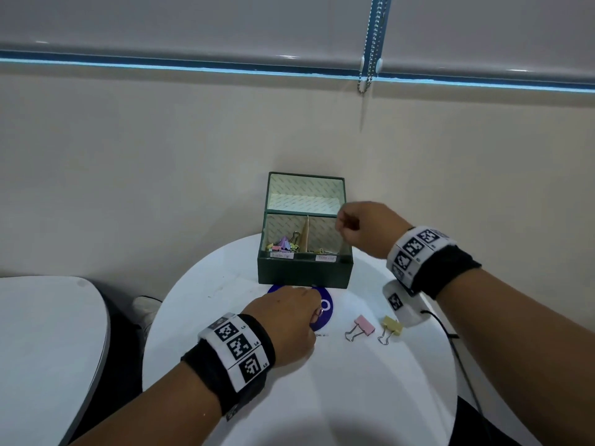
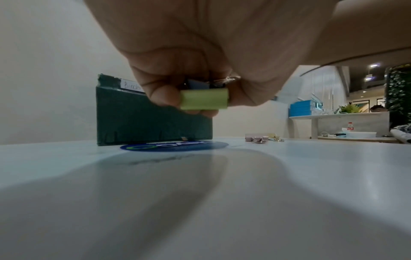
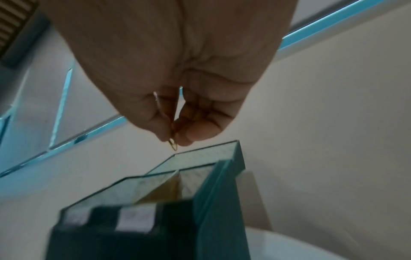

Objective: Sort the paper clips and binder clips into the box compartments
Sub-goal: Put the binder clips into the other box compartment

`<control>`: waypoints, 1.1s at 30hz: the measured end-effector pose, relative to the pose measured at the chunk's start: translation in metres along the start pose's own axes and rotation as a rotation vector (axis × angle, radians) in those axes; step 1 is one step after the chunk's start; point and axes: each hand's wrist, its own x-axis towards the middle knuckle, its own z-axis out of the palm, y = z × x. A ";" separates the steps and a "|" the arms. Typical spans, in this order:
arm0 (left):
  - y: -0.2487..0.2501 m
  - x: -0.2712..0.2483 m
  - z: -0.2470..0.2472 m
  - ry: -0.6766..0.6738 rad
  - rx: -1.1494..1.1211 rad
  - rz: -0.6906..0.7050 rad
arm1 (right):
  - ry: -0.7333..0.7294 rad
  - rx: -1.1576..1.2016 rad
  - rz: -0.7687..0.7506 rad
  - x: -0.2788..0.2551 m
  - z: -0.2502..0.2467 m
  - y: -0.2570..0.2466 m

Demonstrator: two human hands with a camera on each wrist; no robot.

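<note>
The dark green box (image 1: 304, 271) stands open at the back of the round white table (image 1: 354, 397), split by a cardboard divider (image 1: 305, 234). Coloured binder clips (image 1: 283, 244) lie in its left compartment, paper clips (image 1: 318, 251) in the right. My right hand (image 1: 363, 228) hovers over the right compartment and pinches a thin paper clip (image 3: 173, 146). My left hand (image 1: 288, 320) sits low over the blue sticker (image 1: 325, 312) and grips a green binder clip (image 2: 204, 99). A pink binder clip (image 1: 361, 327) and a yellow binder clip (image 1: 391, 328) lie on the table.
The box's lid (image 1: 305, 191) leans back against the beige wall. A second white table (image 1: 48, 342) stands to the left with a dark gap between. A bead chain (image 1: 372, 43) hangs from the blind. A black cable (image 1: 450, 336) runs off the table's right edge.
</note>
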 end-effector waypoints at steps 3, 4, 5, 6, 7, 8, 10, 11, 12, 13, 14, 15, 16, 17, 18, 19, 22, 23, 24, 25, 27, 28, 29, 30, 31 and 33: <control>-0.001 0.001 0.001 0.020 -0.010 0.000 | 0.047 -0.009 0.047 0.014 -0.003 -0.003; -0.001 0.002 0.001 0.026 -0.013 0.004 | 0.039 -0.033 0.053 0.014 -0.003 -0.003; -0.001 0.002 0.001 0.032 -0.017 0.010 | 0.030 -0.052 0.046 0.010 -0.002 -0.003; -0.002 0.002 0.000 0.035 -0.025 0.016 | 0.007 -0.071 0.029 0.005 0.000 -0.001; -0.004 0.003 -0.002 0.042 -0.046 0.022 | -0.039 -0.093 0.009 -0.004 0.002 0.001; -0.007 0.004 -0.005 0.052 -0.082 0.019 | -0.112 -0.124 -0.004 -0.015 0.005 0.004; -0.015 0.007 -0.017 0.093 -0.190 0.000 | -0.305 -0.207 0.007 -0.038 0.010 0.016; -0.020 0.010 -0.025 0.134 -0.253 -0.017 | -0.390 -0.244 0.028 -0.050 0.012 0.024; -0.026 0.015 -0.035 0.188 -0.312 -0.041 | -0.454 -0.270 0.054 -0.061 0.015 0.033; -0.030 0.022 -0.046 0.254 -0.355 -0.063 | -0.495 -0.285 0.082 -0.071 0.018 0.042; -0.034 0.031 -0.057 0.320 -0.378 -0.081 | -0.522 -0.298 0.104 -0.078 0.021 0.050; -0.037 0.040 -0.067 0.379 -0.392 -0.100 | -0.541 -0.309 0.116 -0.085 0.024 0.056; -0.041 0.051 -0.075 0.418 -0.404 -0.124 | -0.554 -0.315 0.125 -0.089 0.028 0.061; -0.044 0.062 -0.081 0.435 -0.413 -0.153 | -0.555 -0.315 0.129 -0.092 0.031 0.065; -0.048 0.072 -0.085 0.429 -0.416 -0.186 | -0.541 -0.309 0.128 -0.095 0.034 0.068; -0.053 0.081 -0.087 0.398 -0.412 -0.219 | -0.525 -0.299 0.126 -0.096 0.037 0.070; -0.065 0.096 -0.087 0.287 -0.299 -0.268 | -0.481 -0.228 0.132 -0.098 0.037 0.078; -0.068 0.097 -0.087 0.279 -0.251 -0.267 | -0.468 -0.210 0.142 -0.098 0.035 0.079; -0.071 0.099 -0.086 0.276 -0.211 -0.262 | -0.456 -0.192 0.147 -0.098 0.033 0.081; -0.072 0.099 -0.084 0.274 -0.181 -0.248 | -0.438 -0.180 0.142 -0.097 0.031 0.083; -0.073 0.097 -0.082 0.279 -0.138 -0.206 | -0.399 -0.082 0.156 -0.093 0.023 0.082; -0.074 0.095 -0.080 0.306 -0.119 -0.181 | -0.376 0.005 0.165 -0.092 0.019 0.079; -0.074 0.093 -0.079 0.352 -0.099 -0.149 | -0.351 0.087 0.171 -0.090 0.013 0.073; -0.074 0.090 -0.077 0.393 -0.086 -0.124 | -0.319 0.166 0.171 -0.086 0.009 0.066; -0.074 0.088 -0.075 0.419 -0.072 -0.110 | -0.266 0.202 0.152 -0.080 0.005 0.057; -0.072 0.084 -0.070 0.403 -0.020 -0.150 | -0.141 0.158 0.073 -0.062 0.000 0.038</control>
